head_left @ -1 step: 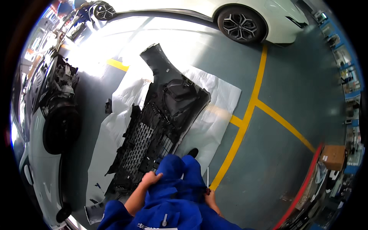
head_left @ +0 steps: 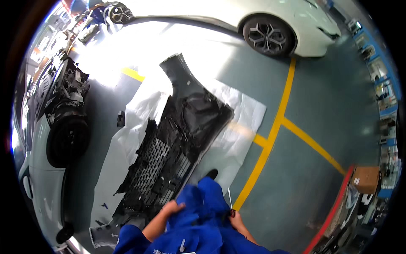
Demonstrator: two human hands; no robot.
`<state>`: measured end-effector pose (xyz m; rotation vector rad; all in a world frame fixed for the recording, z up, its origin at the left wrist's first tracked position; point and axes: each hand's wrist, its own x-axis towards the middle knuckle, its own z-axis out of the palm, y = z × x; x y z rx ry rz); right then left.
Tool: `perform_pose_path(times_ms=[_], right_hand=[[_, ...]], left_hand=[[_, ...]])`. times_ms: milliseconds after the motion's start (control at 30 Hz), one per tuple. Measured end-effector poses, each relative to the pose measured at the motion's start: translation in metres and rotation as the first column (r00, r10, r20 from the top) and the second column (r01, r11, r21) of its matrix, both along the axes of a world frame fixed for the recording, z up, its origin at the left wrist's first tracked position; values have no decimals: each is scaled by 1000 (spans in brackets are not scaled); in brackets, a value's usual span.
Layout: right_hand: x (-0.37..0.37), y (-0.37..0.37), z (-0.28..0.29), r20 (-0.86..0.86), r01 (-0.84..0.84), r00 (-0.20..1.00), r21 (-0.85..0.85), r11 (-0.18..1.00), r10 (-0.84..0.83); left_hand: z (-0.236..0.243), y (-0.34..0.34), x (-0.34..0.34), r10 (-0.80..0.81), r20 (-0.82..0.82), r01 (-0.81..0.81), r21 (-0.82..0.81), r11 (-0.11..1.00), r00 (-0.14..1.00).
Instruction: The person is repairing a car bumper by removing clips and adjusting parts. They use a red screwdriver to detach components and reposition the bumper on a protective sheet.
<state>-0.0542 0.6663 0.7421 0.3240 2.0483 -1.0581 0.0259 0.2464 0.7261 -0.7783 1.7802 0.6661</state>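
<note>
A large black car bumper cover lies inner side up on a white sheet. Its mesh grille shows at the middle, and its near end passes beside my left leg. My left hand rests on my blue-trousered left knee, close to the bumper's right edge, with nothing in it that I can see; its fingers are partly blurred. Beside my right thigh, my right hand is closed around the dark red handle of a screwdriver. The thin metal shaft points up and away from me, touching nothing.
At left stands a car with its front end stripped. A white car is parked across the far side. A small black part lies left of the sheet. A cardboard box stands at right, beyond a red floor line.
The view has shifted slightly, and the bumper and cars sit a little lower in it. My legs and hands have moved a little; the screwdriver's tip leans slightly more to the left.
</note>
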Motion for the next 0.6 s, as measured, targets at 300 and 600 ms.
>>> perform_pose_path(times_ms=[300,600], right_hand=[[-99,-29,107,206,-767,592,-155,623,779],[-156,-68,40,384,-964,-121,-266,-16,915]], left_hand=[[-59,164,185,397,-85,-294,534,793,914],[6,257,139,552,-338,-57,815,577,762]])
